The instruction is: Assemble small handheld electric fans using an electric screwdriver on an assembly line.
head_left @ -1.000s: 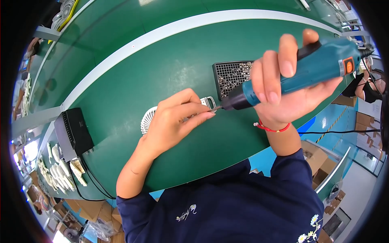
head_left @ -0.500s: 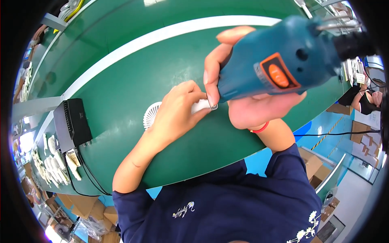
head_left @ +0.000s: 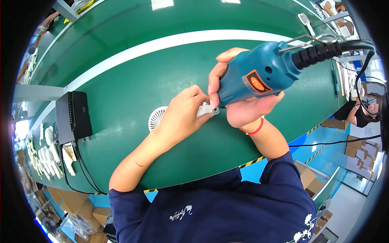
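A small white handheld fan lies on the green tabletop, its round slatted head showing to the left of my left hand. That hand is closed around the fan's handle, whose end pokes out between thumb and fingers. My right hand grips a teal electric screwdriver with a metal hanging loop and a thick black cord. The tool slants down leftward, its front end close to the handle's end. Its tip is hidden behind my right fingers, so whether it touches the handle I cannot tell.
On the left stands a black box with cables running to the table's front edge. Several white fan parts are heaped beyond it. Another white fan lies at the far right. A co-worker sits on the right.
The screwdriver has shifted left and looks smaller, lower down and farther from the camera. My left hand still holds the fan in nearly the same place. The whole view has shifted slightly.
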Demonstrator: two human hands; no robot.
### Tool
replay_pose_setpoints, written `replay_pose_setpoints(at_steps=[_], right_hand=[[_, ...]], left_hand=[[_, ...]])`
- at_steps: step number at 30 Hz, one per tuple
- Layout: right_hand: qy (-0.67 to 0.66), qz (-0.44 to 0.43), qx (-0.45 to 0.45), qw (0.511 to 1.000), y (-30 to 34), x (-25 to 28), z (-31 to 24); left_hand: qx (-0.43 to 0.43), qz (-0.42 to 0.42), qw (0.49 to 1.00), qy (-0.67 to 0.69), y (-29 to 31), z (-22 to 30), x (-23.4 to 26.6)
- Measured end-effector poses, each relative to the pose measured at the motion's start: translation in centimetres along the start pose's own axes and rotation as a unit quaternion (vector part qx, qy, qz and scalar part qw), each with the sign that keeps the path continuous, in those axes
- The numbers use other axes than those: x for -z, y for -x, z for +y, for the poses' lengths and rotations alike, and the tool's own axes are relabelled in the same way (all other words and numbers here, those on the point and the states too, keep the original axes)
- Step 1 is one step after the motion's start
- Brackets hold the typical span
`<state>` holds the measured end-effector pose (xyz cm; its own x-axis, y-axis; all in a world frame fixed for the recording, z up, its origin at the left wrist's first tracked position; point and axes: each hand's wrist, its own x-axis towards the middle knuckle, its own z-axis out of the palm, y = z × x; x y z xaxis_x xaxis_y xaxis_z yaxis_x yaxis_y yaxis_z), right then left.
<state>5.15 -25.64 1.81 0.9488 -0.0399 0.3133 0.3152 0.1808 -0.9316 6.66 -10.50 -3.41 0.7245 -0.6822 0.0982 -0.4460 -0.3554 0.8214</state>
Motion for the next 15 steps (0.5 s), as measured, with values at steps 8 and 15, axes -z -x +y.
replay_pose_setpoints(at_steps=[8,15], right_hand=[[-0.098,0.032,0.039,0.994,-0.8,0.1,-1.2],[0.015,0.091,0.095,0.991,-3.1,4.8,-0.5]], left_hand=[[-0.009,-0.001,1.0,-0.017,0.1,-0.6,-0.3],[0.012,-0.03,0.999,-0.02,0.2,-0.3,0.0]])
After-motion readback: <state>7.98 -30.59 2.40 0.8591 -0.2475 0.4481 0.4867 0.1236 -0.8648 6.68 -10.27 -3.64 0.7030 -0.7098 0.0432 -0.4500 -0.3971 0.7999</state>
